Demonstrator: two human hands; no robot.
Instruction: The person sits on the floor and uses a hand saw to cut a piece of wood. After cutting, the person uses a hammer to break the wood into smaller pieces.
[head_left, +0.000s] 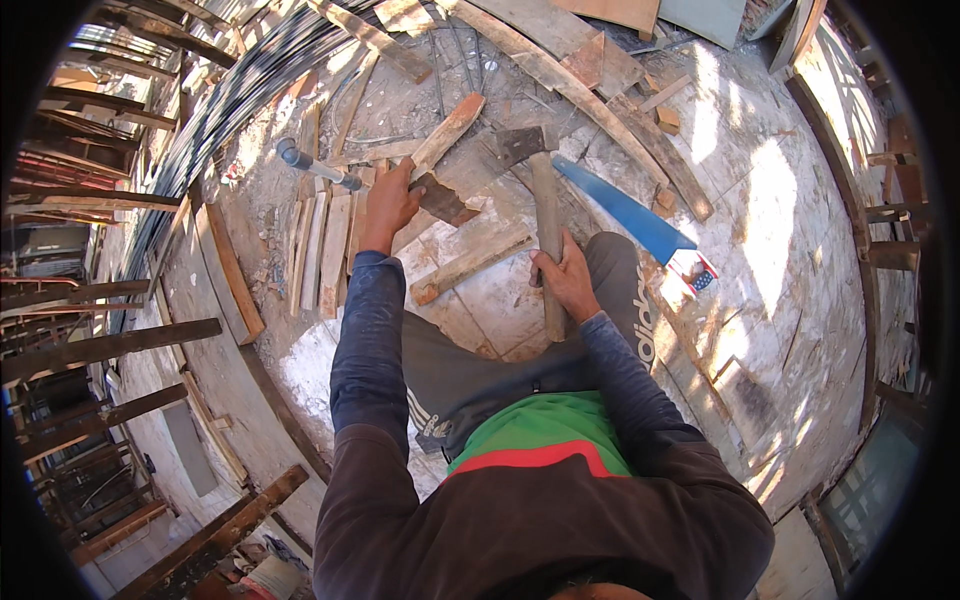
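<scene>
My left hand (393,205) is closed on a wooden strip (450,128) tilted up to the right. A dark, rough flat piece (448,204) sits just right of that hand; I cannot tell its material. My right hand (566,274) grips the wooden handle (547,205) of an axe, its dark head (520,147) at the top. Right of the axe lies a handsaw (625,212) with a blue blade. A short timber piece (470,267) lies between my hands on the dusty floor, above my bent legs.
Cut boards (330,250) lie left of my left arm, near a grey pipe (325,168). A bundle of long dark rods (220,120) curves along the upper left. Timber planks (595,115) lie at the top. Dark wooden beams (150,340) jut in from the left edge.
</scene>
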